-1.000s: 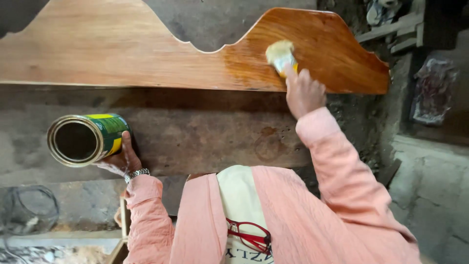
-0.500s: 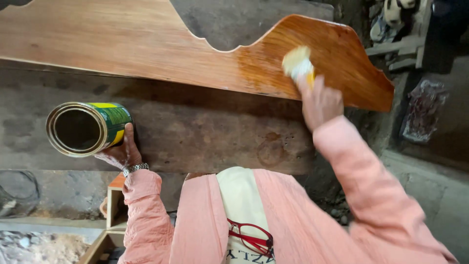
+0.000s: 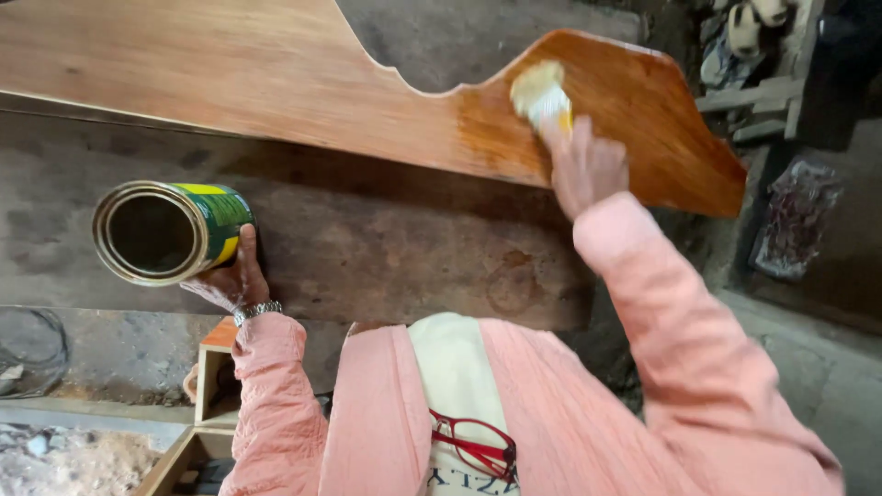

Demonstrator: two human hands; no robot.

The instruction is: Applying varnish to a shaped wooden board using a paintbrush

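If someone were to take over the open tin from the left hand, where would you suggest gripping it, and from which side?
Grip the tin around its green side wall, coming from the side opposite the left hand, which already cups it from below. It is round, open and tipped with its mouth toward the camera, so a wrap-around grip below the rim seems safest; the open mouth offers no hold.

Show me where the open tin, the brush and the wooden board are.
open tin [image 3: 197,230]: head view, its green side wall.
brush [image 3: 540,92]: head view, its pale bristles.
wooden board [image 3: 230,83]: head view, its bare unvarnished face.
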